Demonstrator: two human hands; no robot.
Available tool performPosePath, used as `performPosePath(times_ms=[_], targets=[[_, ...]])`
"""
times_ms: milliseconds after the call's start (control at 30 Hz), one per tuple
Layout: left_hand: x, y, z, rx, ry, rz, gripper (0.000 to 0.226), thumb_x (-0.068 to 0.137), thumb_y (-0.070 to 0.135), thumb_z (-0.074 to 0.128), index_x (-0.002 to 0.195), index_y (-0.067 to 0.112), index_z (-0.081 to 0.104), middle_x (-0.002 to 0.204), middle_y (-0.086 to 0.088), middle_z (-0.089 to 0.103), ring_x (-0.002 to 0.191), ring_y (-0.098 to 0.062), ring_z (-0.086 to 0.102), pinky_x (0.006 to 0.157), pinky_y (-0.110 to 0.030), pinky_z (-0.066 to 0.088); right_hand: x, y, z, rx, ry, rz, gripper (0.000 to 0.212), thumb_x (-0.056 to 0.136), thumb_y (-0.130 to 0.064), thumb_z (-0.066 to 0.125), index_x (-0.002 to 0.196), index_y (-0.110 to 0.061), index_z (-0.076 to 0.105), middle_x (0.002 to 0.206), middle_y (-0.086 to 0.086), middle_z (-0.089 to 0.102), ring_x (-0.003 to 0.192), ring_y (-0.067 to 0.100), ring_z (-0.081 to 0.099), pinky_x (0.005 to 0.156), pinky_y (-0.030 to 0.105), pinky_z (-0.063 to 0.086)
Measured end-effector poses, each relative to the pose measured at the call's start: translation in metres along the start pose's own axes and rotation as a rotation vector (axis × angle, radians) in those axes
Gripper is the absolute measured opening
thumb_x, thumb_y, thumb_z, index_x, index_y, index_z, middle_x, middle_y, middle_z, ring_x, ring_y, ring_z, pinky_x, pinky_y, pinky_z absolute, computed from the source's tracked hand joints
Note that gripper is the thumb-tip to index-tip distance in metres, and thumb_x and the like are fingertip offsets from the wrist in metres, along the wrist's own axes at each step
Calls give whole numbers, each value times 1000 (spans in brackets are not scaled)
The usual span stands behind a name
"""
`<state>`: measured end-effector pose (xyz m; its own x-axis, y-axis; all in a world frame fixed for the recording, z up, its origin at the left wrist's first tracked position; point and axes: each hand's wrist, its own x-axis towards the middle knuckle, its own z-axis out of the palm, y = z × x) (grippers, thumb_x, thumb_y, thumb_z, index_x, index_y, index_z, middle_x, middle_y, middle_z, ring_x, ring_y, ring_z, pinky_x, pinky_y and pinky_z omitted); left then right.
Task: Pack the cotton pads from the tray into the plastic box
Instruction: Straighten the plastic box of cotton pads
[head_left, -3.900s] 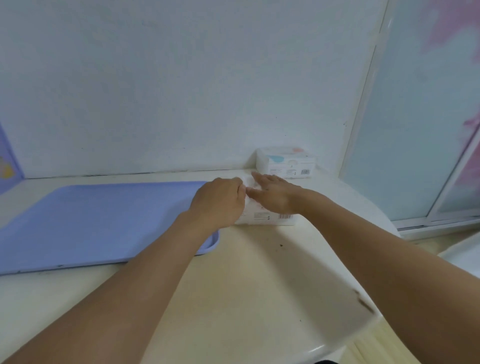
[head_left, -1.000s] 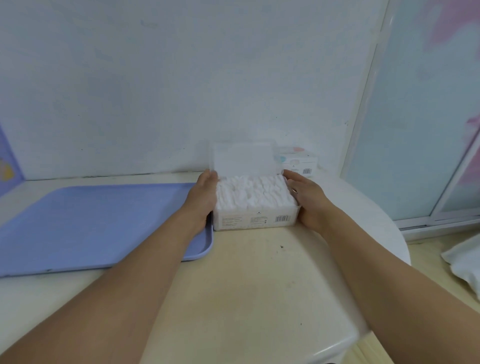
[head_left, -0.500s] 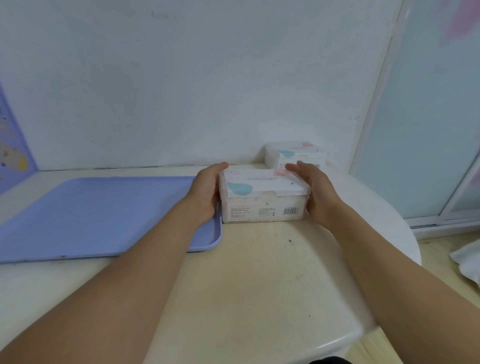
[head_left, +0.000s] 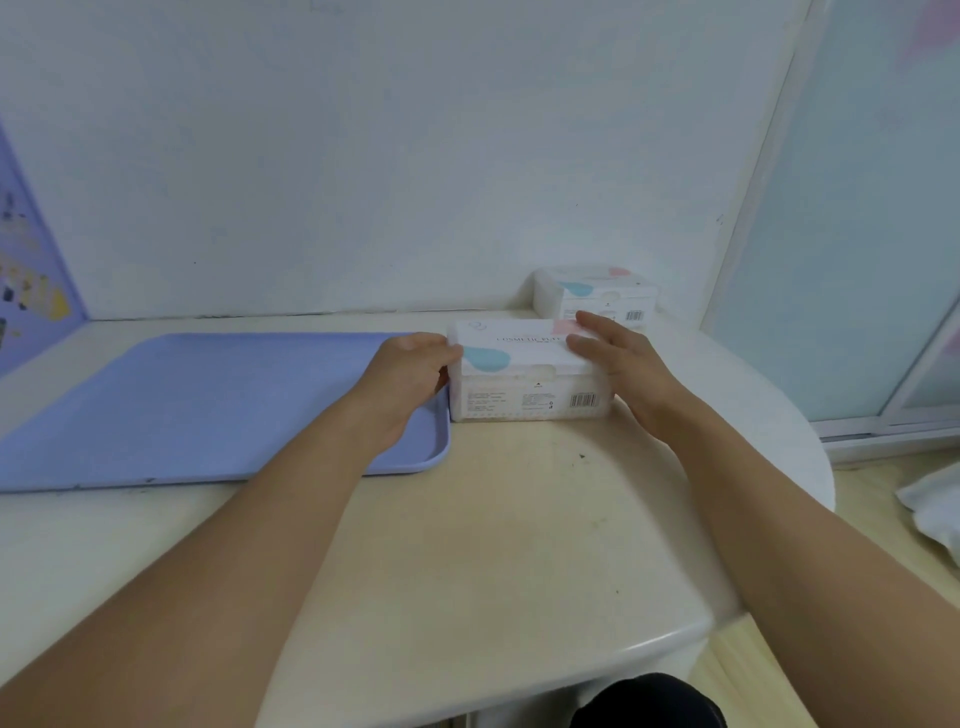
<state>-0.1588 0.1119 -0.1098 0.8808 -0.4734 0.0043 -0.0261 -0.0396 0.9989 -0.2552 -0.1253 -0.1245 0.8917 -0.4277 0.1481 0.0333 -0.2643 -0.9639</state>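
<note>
A cream table (head_left: 493, 545) carries a blue tray (head_left: 182, 410) and two plastic boxes (head_left: 524, 384) (head_left: 597, 293).

Translucent plastic box (head_left: 524, 384), matt tray (head_left: 208, 405)

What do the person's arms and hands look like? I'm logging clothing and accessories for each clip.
Both forearms are bare up to the frame edge, with no sleeves showing. The left hand and right hand wear no gloves, and no rings, watch or bracelets are visible. Nails look short and unpainted, though the picture is soft.
</note>
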Motion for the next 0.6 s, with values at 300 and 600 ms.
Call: performPosePath(times_ms=[300,600], targets=[[4,-2,0,275,-86,138,38,104,29,51,142,32,49,138,2,58,121,-18,60,109,-41,46,-5,-2,13,-345,155,-260,36,98,-52,56,126,-33,70,150,-16,44,133,1,42,108,26,31],[-2,2,-41,1007,-495,40,153,45,57,96,141,67,-22,167,6,13,151,-14,21,119,-37,29,-5,-1,10,-600,108,-409,62,71,-46,88,127,-29,70,136,-17,54,129,1,43,109,18,27]])
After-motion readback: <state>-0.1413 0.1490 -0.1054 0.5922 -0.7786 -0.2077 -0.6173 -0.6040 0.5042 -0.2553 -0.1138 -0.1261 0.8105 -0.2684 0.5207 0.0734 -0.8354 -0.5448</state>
